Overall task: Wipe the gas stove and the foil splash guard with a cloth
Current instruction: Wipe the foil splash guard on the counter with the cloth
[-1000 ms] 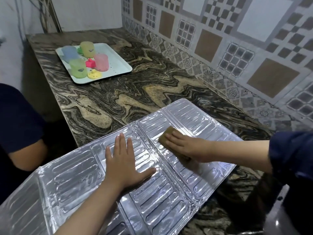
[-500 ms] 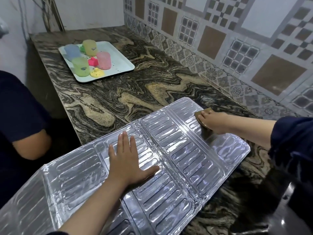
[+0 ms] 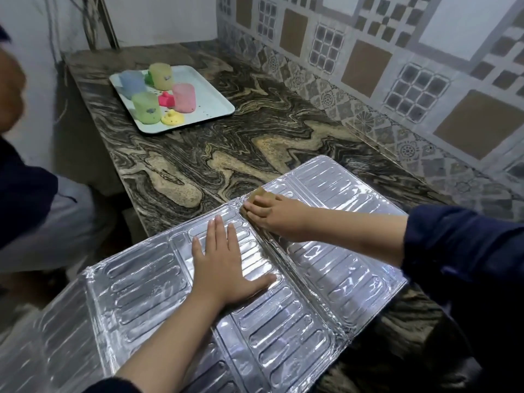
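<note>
Your marbled stone countertop (image 3: 255, 143) runs from 11 o'clock toward 4 o'clock along the tiled wall, a white tray (image 3: 211, 89) of coloured cups resting at your 11 o'clock, the unfolded foil splash guard (image 3: 326, 279) lying flat at your 6 o'clock, overhanging the counter's left edge.

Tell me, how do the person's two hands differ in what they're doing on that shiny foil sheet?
The left hand lies flat and empty, fingers spread, pinning a nearer panel. The right hand is curled on a brown cloth, at the far edge by a fold. The left arm comes from below; the right crosses from the right. Both press on the foil splash guard.
</note>
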